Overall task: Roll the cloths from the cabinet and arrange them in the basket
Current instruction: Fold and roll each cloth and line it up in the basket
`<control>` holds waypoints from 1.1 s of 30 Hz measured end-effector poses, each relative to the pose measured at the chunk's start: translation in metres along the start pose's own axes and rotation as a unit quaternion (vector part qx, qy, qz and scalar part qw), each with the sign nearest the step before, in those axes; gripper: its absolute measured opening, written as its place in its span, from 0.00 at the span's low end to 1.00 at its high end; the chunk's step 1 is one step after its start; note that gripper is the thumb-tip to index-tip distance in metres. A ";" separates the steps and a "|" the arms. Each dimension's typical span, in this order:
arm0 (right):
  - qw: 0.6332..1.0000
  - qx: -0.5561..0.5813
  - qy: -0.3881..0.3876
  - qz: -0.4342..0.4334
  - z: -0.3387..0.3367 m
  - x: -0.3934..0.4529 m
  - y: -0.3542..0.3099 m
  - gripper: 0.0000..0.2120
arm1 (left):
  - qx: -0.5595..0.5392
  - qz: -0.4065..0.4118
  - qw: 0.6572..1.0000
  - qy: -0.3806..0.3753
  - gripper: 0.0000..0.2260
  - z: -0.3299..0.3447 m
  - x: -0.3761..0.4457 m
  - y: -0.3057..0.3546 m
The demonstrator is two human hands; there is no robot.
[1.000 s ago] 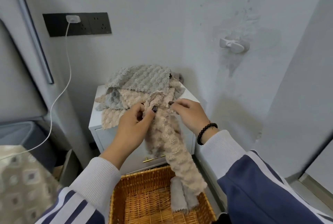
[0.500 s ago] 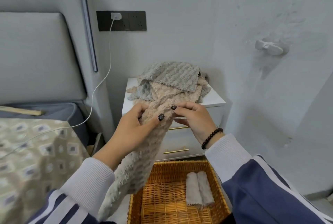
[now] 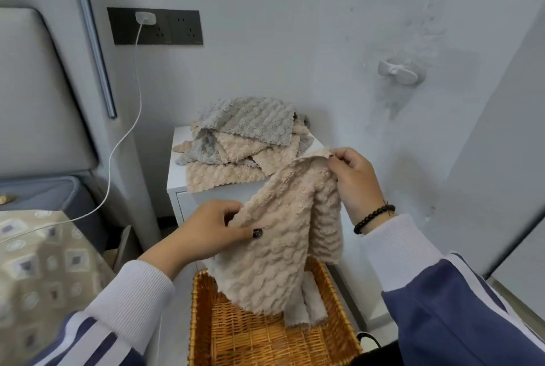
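Observation:
A beige bobbled cloth (image 3: 280, 242) hangs spread between my hands above the wicker basket (image 3: 203, 318). My left hand (image 3: 206, 233) pinches its lower left edge with thumb on top. My right hand (image 3: 354, 180) pinches its upper right corner, higher up. A pile of grey and beige cloths (image 3: 241, 141) lies on the white cabinet (image 3: 177, 177) behind. Two grey rolled cloths (image 3: 303, 306) lie in the basket at its right side, partly hidden by the hanging cloth.
A bed with a patterned cover (image 3: 38, 271) and a padded headboard (image 3: 32, 88) stands on the left. A white charger cable (image 3: 126, 135) runs from the wall socket (image 3: 154, 26) down to the bed. A white hook (image 3: 398, 72) sticks out of the right wall.
My hands have moved apart and pulled the beige cloth open; the right hand rose to the right and the left hand dropped lower. The view shifted slightly.

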State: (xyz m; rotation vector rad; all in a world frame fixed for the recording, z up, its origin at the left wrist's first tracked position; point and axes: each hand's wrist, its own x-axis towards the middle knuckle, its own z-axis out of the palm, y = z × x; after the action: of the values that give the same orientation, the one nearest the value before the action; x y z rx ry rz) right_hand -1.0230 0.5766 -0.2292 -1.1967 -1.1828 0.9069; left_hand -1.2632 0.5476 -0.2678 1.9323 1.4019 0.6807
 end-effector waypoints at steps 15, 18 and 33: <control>0.994 0.060 0.027 0.089 -0.085 0.009 0.007 0.02 | -0.291 -0.077 0.950 0.085 0.21 -0.002 -0.002 0.020; 0.989 0.090 -0.045 0.108 -0.084 0.009 0.009 0.10 | -0.402 -0.072 0.902 0.142 0.22 -0.005 -0.007 0.026; 0.961 -0.275 -0.041 -0.001 -0.053 0.007 0.017 0.05 | -0.327 -0.200 0.893 0.236 0.10 0.029 0.003 0.013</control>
State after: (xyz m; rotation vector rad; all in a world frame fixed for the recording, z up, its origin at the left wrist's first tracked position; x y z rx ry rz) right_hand -0.9689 0.5759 -0.2432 -1.6066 -1.5640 0.6437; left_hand -1.2328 0.5416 -0.2770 0.9458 1.5192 1.2713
